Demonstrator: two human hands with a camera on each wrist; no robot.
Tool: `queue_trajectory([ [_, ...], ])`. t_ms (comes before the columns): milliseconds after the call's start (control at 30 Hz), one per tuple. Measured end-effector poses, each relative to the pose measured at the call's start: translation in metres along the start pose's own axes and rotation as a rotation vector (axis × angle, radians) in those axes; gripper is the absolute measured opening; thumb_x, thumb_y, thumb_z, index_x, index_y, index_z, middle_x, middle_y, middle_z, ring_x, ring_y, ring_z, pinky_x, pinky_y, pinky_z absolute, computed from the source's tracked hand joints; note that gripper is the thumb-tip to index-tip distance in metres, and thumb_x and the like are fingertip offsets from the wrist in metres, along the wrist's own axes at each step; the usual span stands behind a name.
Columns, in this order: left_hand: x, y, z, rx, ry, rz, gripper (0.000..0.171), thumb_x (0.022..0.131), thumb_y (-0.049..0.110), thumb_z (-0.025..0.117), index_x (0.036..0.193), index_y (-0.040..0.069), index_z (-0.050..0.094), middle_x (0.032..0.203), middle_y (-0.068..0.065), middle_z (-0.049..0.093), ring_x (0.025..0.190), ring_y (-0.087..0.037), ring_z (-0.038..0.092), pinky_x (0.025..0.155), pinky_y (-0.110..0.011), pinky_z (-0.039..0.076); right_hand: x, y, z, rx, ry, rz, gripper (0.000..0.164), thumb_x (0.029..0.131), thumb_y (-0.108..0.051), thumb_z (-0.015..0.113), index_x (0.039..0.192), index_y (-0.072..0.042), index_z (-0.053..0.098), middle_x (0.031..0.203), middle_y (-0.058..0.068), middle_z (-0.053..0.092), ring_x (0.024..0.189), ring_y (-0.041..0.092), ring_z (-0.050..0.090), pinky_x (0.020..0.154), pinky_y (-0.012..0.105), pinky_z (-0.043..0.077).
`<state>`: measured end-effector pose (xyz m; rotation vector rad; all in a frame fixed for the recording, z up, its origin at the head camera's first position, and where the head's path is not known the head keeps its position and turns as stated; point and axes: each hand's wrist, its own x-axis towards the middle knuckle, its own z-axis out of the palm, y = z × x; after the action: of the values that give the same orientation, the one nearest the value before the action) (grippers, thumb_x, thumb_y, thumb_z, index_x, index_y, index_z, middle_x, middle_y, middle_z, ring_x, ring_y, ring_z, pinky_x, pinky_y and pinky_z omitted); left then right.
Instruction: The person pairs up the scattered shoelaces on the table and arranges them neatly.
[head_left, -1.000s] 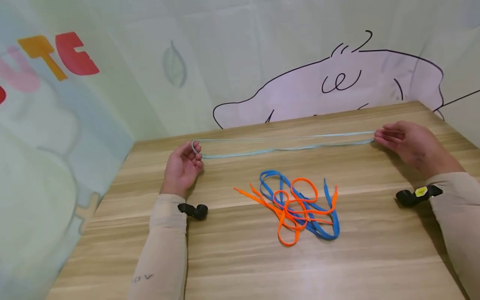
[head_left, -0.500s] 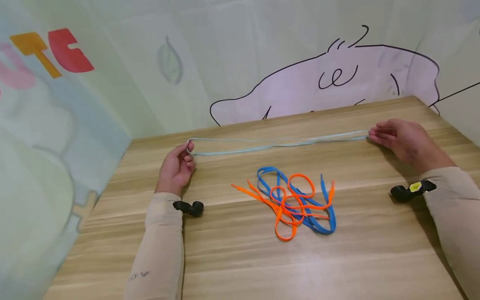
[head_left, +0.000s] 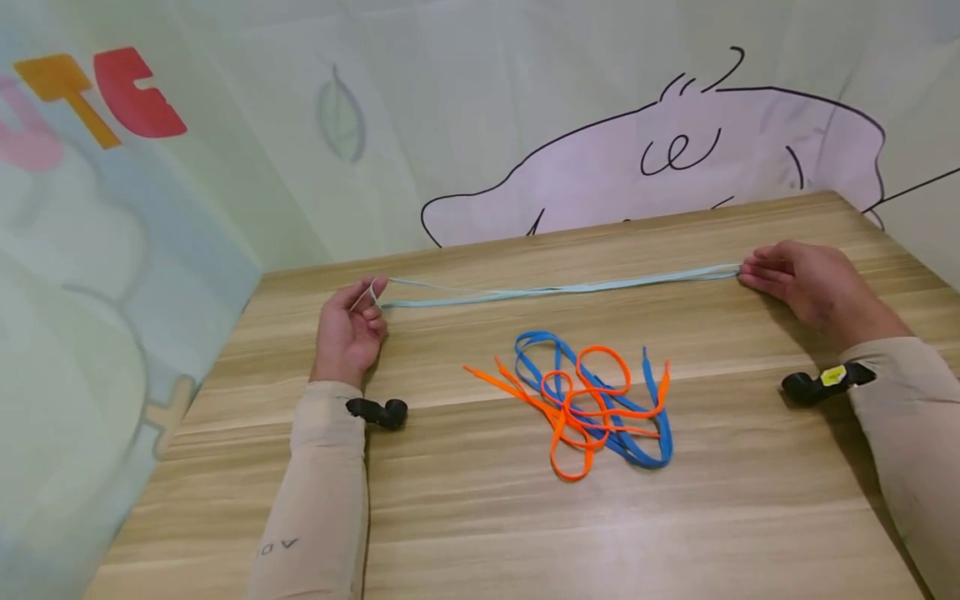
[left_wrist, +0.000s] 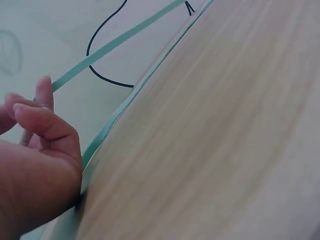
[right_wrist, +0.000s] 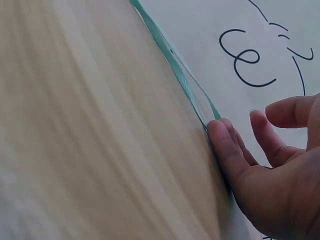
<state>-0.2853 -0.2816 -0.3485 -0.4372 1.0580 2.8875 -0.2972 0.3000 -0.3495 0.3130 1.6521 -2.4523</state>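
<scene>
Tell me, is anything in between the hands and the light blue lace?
Nothing I can see: the left hand holds a loop of the light blue lace, and the right hand pinches it. The orange lace and blue lace lie on the table, away from both hands.

Beige sleeves (head_left: 318, 500), dark lettering (head_left: 288, 543) on left, black wrist cameras (head_left: 393, 414), yellow label (head_left: 833, 377) on right

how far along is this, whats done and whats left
Looks done: the pale blue-green lace is stretched out in two strands. In hand: that same lace, looped round part of the left hand and pinched by the right hand, its strands not fully together. Probably remaining: the orange lacing and blue lacing, lying tangled on the table in neither hand.
</scene>
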Motion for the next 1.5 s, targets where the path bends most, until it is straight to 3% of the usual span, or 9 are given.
queue_trajectory([
  [333,0.002,-0.002,0.006,-0.058,0.052,0.037,0.012,0.101,0.014,0.055,0.106,0.007,0.063,0.101,-0.01,0.075,0.045,-0.011,0.039,0.041,-0.021,0.033,0.0,-0.001,0.0,-0.076,0.05,-0.033,0.03,0.105,-0.009,0.046,0.088,-0.007,0.071,0.09,0.004,0.07,0.088,0.014,0.071,0.083,0.029,0.057],
  [533,0.001,-0.006,0.004,-0.061,0.098,0.086,0.016,0.103,0.018,0.052,0.118,0.014,0.055,0.095,-0.008,0.074,0.046,-0.011,0.036,0.042,-0.02,0.032,0.002,0.005,-0.001,-0.063,0.025,-0.045,0.03,0.104,-0.005,0.048,0.087,-0.006,0.073,0.09,0.004,0.073,0.087,0.014,0.072,0.081,0.028,0.057],
  [767,0.001,-0.013,0.005,-0.005,0.14,0.083,0.012,0.101,0.017,0.056,0.101,0.008,0.063,0.076,-0.004,0.064,0.05,-0.012,0.036,0.044,-0.02,0.03,0.003,0.011,0.0,-0.144,0.069,-0.053,0.027,0.103,-0.007,0.051,0.088,-0.011,0.073,0.091,-0.001,0.073,0.087,0.011,0.071,0.082,0.027,0.057],
  [1000,0.004,-0.018,0.014,0.044,0.098,0.059,0.014,0.101,0.017,0.055,0.097,0.008,0.065,0.072,-0.002,0.062,0.049,-0.012,0.035,0.043,-0.02,0.03,0.002,0.009,0.001,-0.129,0.103,-0.095,0.013,0.102,-0.009,0.057,0.101,-0.006,0.069,0.095,-0.002,0.074,0.09,0.012,0.072,0.082,0.027,0.057],
  [1200,0.005,-0.023,0.022,0.105,0.053,0.03,0.015,0.103,0.019,0.054,0.098,0.01,0.065,0.073,-0.001,0.061,0.05,-0.01,0.037,0.044,-0.018,0.031,-0.005,0.009,0.003,-0.129,0.132,-0.135,0.014,0.103,-0.012,0.055,0.105,-0.004,0.066,0.09,-0.001,0.074,0.084,0.012,0.072,0.077,0.027,0.058],
  [1367,0.003,-0.029,0.024,0.142,0.063,0.016,0.015,0.104,0.019,0.052,0.099,0.01,0.064,0.072,0.0,0.06,0.05,-0.011,0.037,0.045,-0.019,0.031,-0.012,0.01,0.016,-0.202,0.116,-0.202,0.016,0.104,-0.019,0.055,0.108,-0.005,0.062,0.091,-0.003,0.073,0.084,0.009,0.07,0.075,0.024,0.057],
  [1500,0.002,-0.036,0.028,0.176,0.048,0.007,0.016,0.104,0.019,0.051,0.102,0.01,0.064,0.071,0.0,0.06,0.049,-0.01,0.038,0.045,-0.018,0.031,-0.018,0.01,0.035,-0.325,0.088,-0.257,0.021,0.105,-0.021,0.054,0.112,-0.003,0.06,0.09,-0.006,0.072,0.084,0.008,0.068,0.075,0.023,0.057],
])
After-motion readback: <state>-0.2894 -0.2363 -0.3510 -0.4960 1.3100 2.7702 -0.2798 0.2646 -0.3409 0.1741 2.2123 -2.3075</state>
